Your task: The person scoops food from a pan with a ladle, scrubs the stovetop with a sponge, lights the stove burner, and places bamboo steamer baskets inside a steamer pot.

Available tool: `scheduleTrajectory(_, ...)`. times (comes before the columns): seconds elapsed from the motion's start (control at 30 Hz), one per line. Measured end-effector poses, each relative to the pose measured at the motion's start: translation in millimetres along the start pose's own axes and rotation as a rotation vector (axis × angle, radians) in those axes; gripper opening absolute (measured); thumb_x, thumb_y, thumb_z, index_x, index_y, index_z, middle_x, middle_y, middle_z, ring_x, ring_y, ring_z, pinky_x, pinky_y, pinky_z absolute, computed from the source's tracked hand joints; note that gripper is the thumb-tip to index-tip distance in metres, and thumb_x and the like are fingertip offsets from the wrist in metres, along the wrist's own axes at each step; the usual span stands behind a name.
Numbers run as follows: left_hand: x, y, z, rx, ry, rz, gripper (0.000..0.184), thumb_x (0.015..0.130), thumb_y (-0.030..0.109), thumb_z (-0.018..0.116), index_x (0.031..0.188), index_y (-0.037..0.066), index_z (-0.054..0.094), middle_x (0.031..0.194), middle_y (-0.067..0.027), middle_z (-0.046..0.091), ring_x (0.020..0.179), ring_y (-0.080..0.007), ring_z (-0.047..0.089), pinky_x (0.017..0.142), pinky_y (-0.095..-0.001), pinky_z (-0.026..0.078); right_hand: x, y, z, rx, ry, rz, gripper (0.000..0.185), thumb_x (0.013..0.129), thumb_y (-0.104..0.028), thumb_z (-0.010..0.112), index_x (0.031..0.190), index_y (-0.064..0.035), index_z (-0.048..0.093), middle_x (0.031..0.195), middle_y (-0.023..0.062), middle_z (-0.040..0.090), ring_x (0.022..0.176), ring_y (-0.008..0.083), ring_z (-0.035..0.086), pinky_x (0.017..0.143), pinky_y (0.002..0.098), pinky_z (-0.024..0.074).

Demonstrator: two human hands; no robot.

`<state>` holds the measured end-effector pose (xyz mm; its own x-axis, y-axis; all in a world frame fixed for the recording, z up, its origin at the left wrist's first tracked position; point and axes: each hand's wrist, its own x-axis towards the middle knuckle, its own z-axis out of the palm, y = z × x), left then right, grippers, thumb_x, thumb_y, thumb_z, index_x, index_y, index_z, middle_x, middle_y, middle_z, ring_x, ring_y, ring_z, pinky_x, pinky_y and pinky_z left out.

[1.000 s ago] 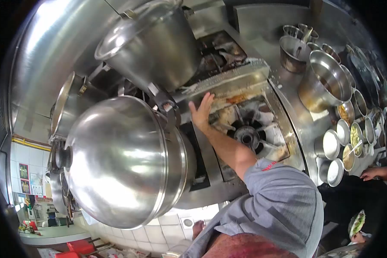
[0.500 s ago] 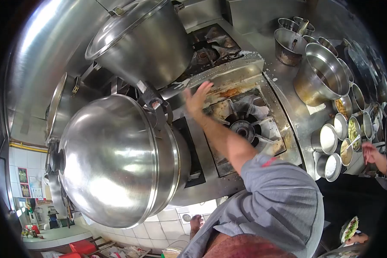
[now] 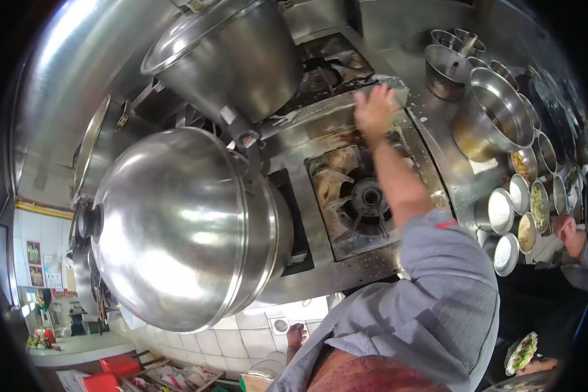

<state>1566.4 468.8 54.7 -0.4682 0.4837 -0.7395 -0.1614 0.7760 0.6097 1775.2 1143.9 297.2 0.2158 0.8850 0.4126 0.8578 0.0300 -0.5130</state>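
My right hand (image 3: 375,111) is stretched over the far edge of a gas stove, its fingers spread and nothing in it. Motion blurs it slightly; whether it touches the metal ledge (image 3: 330,124) below, I cannot tell. Nearer than the hand is the burner (image 3: 367,197), stained around its grate. My left hand (image 3: 296,336) hangs low at my side over the tiled floor, small in view, its fingers too unclear to read. Left of the burner stands a big steel pot with a domed lid (image 3: 166,228). Behind it is another large steel pot (image 3: 232,72).
A second burner (image 3: 323,75) lies at the back. On the right counter stand a tall steel pot (image 3: 483,134) and several bowls of ingredients, one with white contents (image 3: 501,212). A co-worker's hand (image 3: 568,235) is beside them; another hand holds a plate of food (image 3: 522,353).
My right hand has swept right along the stove's back ledge, away from the large pots. The view has shifted slightly. The co-worker's hand by the bowls has moved.
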Motion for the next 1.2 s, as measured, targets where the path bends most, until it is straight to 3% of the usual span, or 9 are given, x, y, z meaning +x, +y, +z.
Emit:
scheduleTrajectory(0.17, 0.2, -8.7, 7.0, 0.212, -0.031, 0.131, 0.027, 0.079, 0.018, 0.055, 0.103, 0.005, 0.054, 0.083, -0.0020, 0.057, 0.066, -0.0148, 0.055, 0.048, -0.0281, 0.043, -40.3, -47.9, 5.2, 0.076, -0.052, -0.479, 0.035, 0.074, -0.020, 0.052, 0.106, -0.0043, 0.048, 0.104, 0.0112, 0.048, 0.106, 0.0268, 0.041, 0.094, 0.0546, 0.0212)
scheduleTrajectory(0.33, 17.4, 27.1, 30.6, 0.212, -0.129, -0.018, 0.030, 0.078, 0.021, 0.055, 0.103, 0.004, 0.055, 0.087, -0.0032, 0.058, 0.074, -0.0147, 0.056, 0.057, -0.0308, 0.045, -66.0, -84.4, 29.7, -0.069, -0.005, -0.945, 0.036, 0.069, -0.009, 0.052, 0.105, -0.0082, 0.048, 0.102, 0.0071, 0.048, 0.102, 0.0260, 0.043, 0.091, 0.0552, 0.0244)
scheduleTrajectory(0.57, 6.9, -7.5, 29.7, 0.162, 0.016, 0.122, 0.029, 0.076, 0.020, 0.055, 0.100, 0.003, 0.056, 0.076, -0.0049, 0.057, 0.063, -0.0136, 0.056, 0.047, -0.0265, 0.043, 0.9, 30.4, 7.3, -0.361, 0.178, -0.429, 0.034, 0.076, -0.010, 0.047, 0.109, -0.0033, 0.048, 0.107, 0.0127, 0.048, 0.108, 0.0277, 0.041, 0.090, 0.0587, 0.0244)
scheduleTrajectory(0.8, 24.4, 21.8, 45.8, 0.541, -0.189, 0.339, 0.018, 0.077, 0.021, 0.053, 0.081, 0.005, 0.057, 0.073, -0.0057, 0.057, 0.062, -0.0142, 0.058, 0.045, -0.0271, 0.044, -58.5, -71.7, 35.4, -0.130, -0.103, -0.930, 0.034, 0.082, -0.020, 0.044, 0.112, -0.0051, 0.048, 0.121, 0.0137, 0.045, 0.114, 0.0275, 0.039, 0.096, 0.0560, 0.0210)
scheduleTrajectory(0.87, 30.8, 15.1, 43.7, 0.411, -0.125, 0.481, 0.018, 0.077, 0.022, 0.052, 0.081, 0.005, 0.058, 0.075, -0.0057, 0.057, 0.062, -0.0145, 0.058, 0.047, -0.0279, 0.044, -15.5, -23.9, 45.2, -0.033, -0.355, -0.680, 0.030, 0.081, -0.017, 0.044, 0.108, -0.0053, 0.049, 0.114, 0.0123, 0.049, 0.111, 0.0264, 0.041, 0.095, 0.0549, 0.0228)
scheduleTrajectory(0.93, 21.5, 32.8, 50.9, 0.055, -0.016, -0.068, 0.023, 0.077, 0.021, 0.053, 0.092, 0.003, 0.057, 0.080, -0.0060, 0.059, 0.065, -0.0154, 0.058, 0.050, -0.0283, 0.044, 23.0, 36.0, 10.5, -0.208, 0.012, -0.682, 0.025, 0.078, -0.007, 0.042, 0.102, -0.0053, 0.050, 0.102, 0.0104, 0.052, 0.100, 0.0249, 0.046, 0.091, 0.0531, 0.0270)
scheduleTrajectory(1.03, 10.0, 28.9, 48.6, -0.129, 0.077, -0.167, 0.032, 0.076, 0.020, 0.056, 0.102, 0.002, 0.054, 0.084, -0.0065, 0.059, 0.068, -0.0161, 0.057, 0.052, -0.0284, 0.044, 65.5, 100.8, -1.0, -0.334, 0.417, -0.738, 0.024, 0.077, -0.009, 0.044, 0.099, -0.0040, 0.053, 0.096, 0.0124, 0.053, 0.091, 0.0255, 0.050, 0.085, 0.0511, 0.0328)
scheduleTrajectory(1.13, 14.5, 8.5, 51.3, 0.062, -0.014, -0.062, 0.031, 0.074, 0.019, 0.057, 0.101, 0.003, 0.055, 0.084, -0.0064, 0.058, 0.067, -0.0146, 0.056, 0.051, -0.0275, 0.043, 32.0, 40.6, -23.4, -0.489, -0.020, -0.459, 0.023, 0.075, -0.011, 0.046, 0.094, -0.0011, 0.055, 0.094, 0.0139, 0.053, 0.091, 0.0271, 0.050, 0.081, 0.0473, 0.0356)
scheduleTrajectory(1.2, 17.1, 24.1, 63.9, -0.046, 0.006, -0.273, 0.029, 0.074, 0.019, 0.057, 0.099, 0.003, 0.056, 0.083, -0.0059, 0.058, 0.066, -0.0143, 0.056, 0.050, -0.0275, 0.043, -3.3, 3.4, -11.8, -0.074, -0.030, -0.741, 0.027, 0.070, -0.012, 0.048, 0.092, 0.0025, 0.056, 0.094, 0.0163, 0.052, 0.090, 0.0313, 0.049, 0.081, 0.0426, 0.0362)
